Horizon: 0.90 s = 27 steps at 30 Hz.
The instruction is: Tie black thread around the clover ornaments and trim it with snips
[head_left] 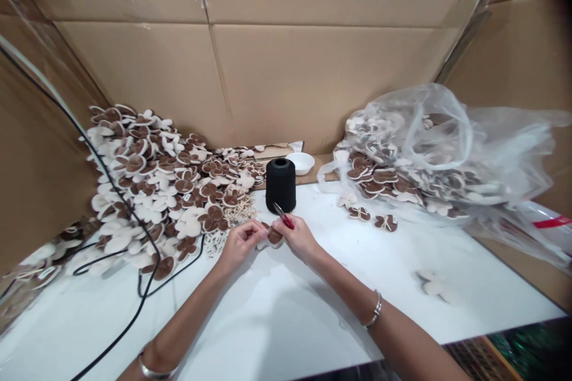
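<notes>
Just in front of the black thread cone [280,186], both my hands meet over a small brown-and-white fabric flower [274,237]. My left hand [245,243] is closed in a pinch at the flower's left edge; whether a thread is between the fingertips is too small to tell. My right hand [298,238] grips the flower's right side. Tucked in that same hand are red-handled thread snips [284,216], their metal tips pointing up and left, towards the cone. The fingers partly hide the flower.
A large heap of fabric flowers [152,178] stands at left, with beige cords [240,211] beside it. A black cable [129,208] crosses the left side. At right are a plastic bag of flowers [442,137], bow-tied pieces [385,222] and a blurred white flower [433,286]. A white bowl [301,163] sits behind.
</notes>
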{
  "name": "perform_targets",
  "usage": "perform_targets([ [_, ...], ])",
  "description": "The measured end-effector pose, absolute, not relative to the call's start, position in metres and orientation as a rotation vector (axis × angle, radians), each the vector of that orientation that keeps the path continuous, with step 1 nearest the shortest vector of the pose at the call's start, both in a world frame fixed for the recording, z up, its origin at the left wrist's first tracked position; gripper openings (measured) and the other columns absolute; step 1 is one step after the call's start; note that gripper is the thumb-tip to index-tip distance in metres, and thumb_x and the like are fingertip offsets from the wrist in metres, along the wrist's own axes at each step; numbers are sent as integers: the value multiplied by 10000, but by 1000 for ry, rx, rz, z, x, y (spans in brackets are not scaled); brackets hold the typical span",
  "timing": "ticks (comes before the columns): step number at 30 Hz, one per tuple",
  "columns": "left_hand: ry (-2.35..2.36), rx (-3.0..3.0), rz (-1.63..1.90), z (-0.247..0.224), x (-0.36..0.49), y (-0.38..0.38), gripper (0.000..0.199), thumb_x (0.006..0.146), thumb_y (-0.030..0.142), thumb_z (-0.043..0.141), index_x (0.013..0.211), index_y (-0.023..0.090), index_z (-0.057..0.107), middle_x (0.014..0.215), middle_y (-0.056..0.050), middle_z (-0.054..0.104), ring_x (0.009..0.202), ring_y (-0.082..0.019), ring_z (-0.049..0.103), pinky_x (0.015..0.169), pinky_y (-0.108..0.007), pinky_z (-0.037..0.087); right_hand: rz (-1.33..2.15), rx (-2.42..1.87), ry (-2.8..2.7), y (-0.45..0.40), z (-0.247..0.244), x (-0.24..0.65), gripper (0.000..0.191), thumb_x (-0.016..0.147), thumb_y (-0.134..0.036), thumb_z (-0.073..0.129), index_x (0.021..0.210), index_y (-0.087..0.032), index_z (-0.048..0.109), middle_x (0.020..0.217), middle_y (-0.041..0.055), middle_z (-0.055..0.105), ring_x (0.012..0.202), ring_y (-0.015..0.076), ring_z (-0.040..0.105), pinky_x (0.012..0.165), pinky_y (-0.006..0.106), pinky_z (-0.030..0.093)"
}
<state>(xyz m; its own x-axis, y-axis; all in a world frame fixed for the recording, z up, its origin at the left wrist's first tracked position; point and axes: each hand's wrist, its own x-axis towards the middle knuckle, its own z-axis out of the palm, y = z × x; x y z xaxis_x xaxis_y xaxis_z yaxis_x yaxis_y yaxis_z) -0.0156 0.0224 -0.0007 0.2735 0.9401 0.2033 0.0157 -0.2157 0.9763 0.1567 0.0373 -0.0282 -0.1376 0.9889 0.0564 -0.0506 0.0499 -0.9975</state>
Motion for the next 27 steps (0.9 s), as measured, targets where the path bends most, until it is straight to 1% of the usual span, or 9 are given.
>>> perform_targets([
  [5, 937, 1333, 1162, 2, -9, 21, 358, 700, 463, 759, 632, 128, 651, 706, -45, 608, 686, -156, 546, 658, -263, 417, 1073, -1134, -1381, 37, -32, 154, 297, 803, -421, 594, 662, -183, 487, 606, -33, 471, 585, 123, 434, 562, 248, 357],
  [9, 952, 1220, 1173, 4, -4, 17, 369, 651, 464, 791, 623, 127, 642, 716, -40, 614, 654, -141, 532, 633, -254, 412, 1019, -1135, -1384, 36, -31, 153, 296, 824, -416, 574, 663, -189, 473, 607, -38, 461, 593, 124, 427, 568, 243, 355],
  [11, 951, 1193, 1158, 2, -4, 15, 369, 649, 461, 793, 620, 130, 630, 704, -33, 607, 631, -134, 521, 610, -248, 402, 996, -1140, -1385, 38, -31, 156, 308, 828, -419, 574, 655, -193, 455, 605, -39, 453, 597, 126, 429, 571, 242, 353],
  [15, 946, 1241, 1152, -2, -8, 14, 359, 715, 461, 743, 626, 138, 613, 705, -36, 602, 643, -135, 520, 608, -242, 388, 898, -1204, -1258, 44, -26, 170, 318, 847, -437, 552, 669, -194, 450, 612, -33, 467, 604, 131, 440, 586, 246, 355],
  [17, 977, 1286, 1166, -3, -10, 16, 355, 731, 463, 727, 639, 141, 610, 709, -38, 600, 650, -136, 517, 611, -242, 384, 892, -1174, -1285, 43, -23, 172, 328, 853, -449, 557, 674, -194, 453, 626, -34, 461, 613, 129, 438, 593, 242, 353],
  [22, 1073, 1371, 1086, -4, -12, 23, 410, 743, 522, 688, 614, 161, 543, 566, 22, 482, 547, -111, 428, 544, -231, 331, 986, -1076, -1398, 36, -21, 159, 347, 860, -475, 550, 681, -193, 456, 628, -43, 433, 606, 122, 410, 588, 236, 339],
  [27, 1153, 1498, 990, -8, -10, 19, 410, 837, 549, 562, 712, 161, 602, 616, 7, 521, 580, -129, 448, 567, -237, 335, 998, -1101, -1333, 38, -25, 162, 363, 852, -498, 556, 683, -190, 464, 627, -42, 437, 611, 123, 407, 594, 243, 337],
])
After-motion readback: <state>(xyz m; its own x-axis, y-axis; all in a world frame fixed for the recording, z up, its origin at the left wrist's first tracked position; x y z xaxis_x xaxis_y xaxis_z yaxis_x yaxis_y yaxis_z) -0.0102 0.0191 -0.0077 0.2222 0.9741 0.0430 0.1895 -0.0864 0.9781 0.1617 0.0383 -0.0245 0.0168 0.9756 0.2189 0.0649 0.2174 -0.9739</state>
